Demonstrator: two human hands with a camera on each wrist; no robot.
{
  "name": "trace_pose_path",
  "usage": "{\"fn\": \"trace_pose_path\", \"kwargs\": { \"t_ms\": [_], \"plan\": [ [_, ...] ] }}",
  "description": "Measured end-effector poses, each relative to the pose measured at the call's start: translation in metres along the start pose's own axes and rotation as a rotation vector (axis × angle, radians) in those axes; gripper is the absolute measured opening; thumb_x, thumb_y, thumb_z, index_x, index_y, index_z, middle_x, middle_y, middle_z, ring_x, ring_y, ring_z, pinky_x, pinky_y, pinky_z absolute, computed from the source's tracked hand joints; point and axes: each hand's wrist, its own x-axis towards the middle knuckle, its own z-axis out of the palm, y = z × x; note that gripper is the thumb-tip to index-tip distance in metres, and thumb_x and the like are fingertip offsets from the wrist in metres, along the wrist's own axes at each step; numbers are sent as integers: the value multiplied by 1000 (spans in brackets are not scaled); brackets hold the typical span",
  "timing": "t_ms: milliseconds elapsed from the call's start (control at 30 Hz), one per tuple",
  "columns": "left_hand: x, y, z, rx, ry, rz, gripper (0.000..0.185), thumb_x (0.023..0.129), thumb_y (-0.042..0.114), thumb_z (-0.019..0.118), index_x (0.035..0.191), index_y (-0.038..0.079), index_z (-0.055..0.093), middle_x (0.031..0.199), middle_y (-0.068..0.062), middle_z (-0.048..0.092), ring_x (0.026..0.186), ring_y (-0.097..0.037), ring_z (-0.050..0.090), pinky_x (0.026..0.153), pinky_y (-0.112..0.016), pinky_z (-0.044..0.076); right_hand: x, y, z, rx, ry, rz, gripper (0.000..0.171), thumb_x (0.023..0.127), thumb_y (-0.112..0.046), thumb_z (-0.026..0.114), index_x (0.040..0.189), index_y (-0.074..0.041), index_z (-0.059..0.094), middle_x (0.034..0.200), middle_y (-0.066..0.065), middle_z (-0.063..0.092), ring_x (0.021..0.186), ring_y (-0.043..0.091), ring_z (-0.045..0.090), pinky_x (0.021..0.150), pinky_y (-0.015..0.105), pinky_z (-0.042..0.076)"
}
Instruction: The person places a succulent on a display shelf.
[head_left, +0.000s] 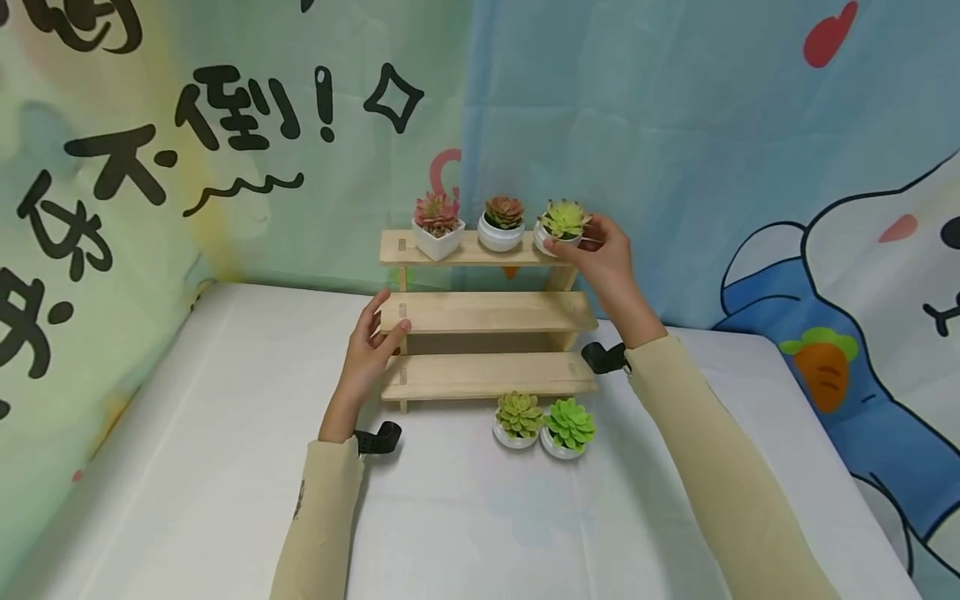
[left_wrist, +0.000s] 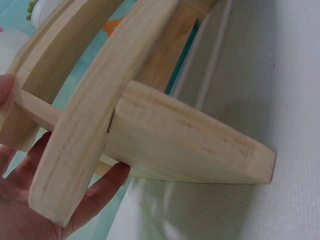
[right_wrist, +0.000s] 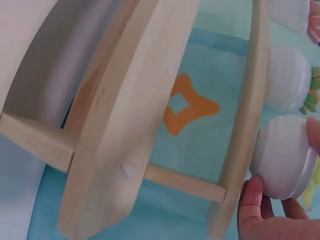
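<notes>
A three-tier wooden shelf (head_left: 487,312) stands on the white table. My left hand (head_left: 392,315) grips the left end of its middle board (left_wrist: 90,125), thumb in front and fingers (left_wrist: 100,195) behind. My right hand (head_left: 573,237) holds a yellow-green succulent in a round white pot (head_left: 562,223) at the right end of the top board. The right wrist view shows thumb (right_wrist: 252,200) and finger pinching that pot (right_wrist: 282,157) against the board. A pink succulent in a square pot (head_left: 437,225) and a reddish one in a round pot (head_left: 502,223) stand to its left.
Two green succulents in white pots (head_left: 517,419) (head_left: 568,427) sit side by side on the table (head_left: 225,467) just in front of the shelf's lowest board. Printed cloth backdrops (head_left: 675,167) close off the back and left side.
</notes>
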Motion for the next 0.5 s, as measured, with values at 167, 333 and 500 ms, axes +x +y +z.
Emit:
{"fn": "trace_pose_path", "kwargs": {
  "t_ms": [167, 333, 500],
  "plan": [
    [1, 1, 1, 1, 0, -11, 63, 98, 17, 61, 154, 18, 30, 153, -15, 33, 107, -25, 57, 79, -21, 48, 8, 1, 4, 13, 7, 4, 64, 89, -29, 72, 142, -6, 44, 130, 10, 47, 109, 18, 46, 93, 36, 43],
    [0, 1, 1, -1, -5, -23, 63, 99, 18, 60, 154, 19, 29, 158, -15, 22, 116, -28, 54, 81, -20, 48, 11, 0, 4, 0, -16, 29, 70, 91, -29, 70, 148, -6, 36, 140, 16, 43, 119, 25, 44, 97, 39, 42],
    [1, 1, 0, -7, -5, -29, 64, 99, 17, 60, 155, 16, 27, 159, -15, 20, 119, -31, 53, 80, -19, 48, 14, -3, 3, -29, -66, 52, 77, 93, -30, 67, 153, -5, 27, 147, 19, 37, 130, 30, 39, 103, 43, 39]
  ]
}}
